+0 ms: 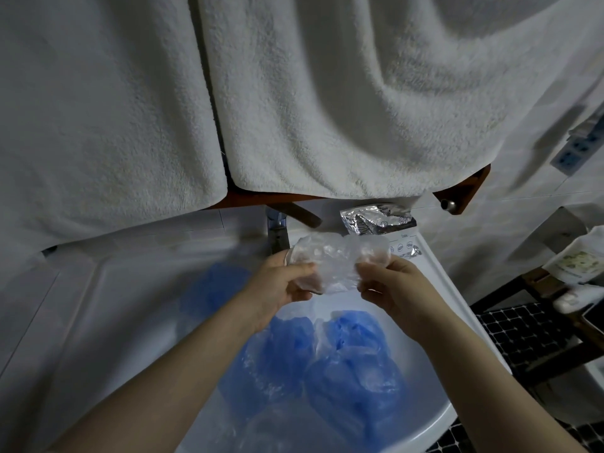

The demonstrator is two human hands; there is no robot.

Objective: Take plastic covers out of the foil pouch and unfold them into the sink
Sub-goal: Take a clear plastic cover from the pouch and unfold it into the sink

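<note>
Over the sink (438,282), the left hand (284,282) and right hand (392,282) each pinch an end of a clear plastic cover (336,256), both grips grasping its crumpled film just above the basin. Several blue covers (353,364) already lie opened below. At the back rim sits the foil pouch (376,220). That film looks feather-light, limp and slippery; I'd take its gathered edge and pull apart gently, since it could tear.

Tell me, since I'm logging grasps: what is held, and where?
A clear cover, pinched at its two ends by the left hand and right hand.
</note>
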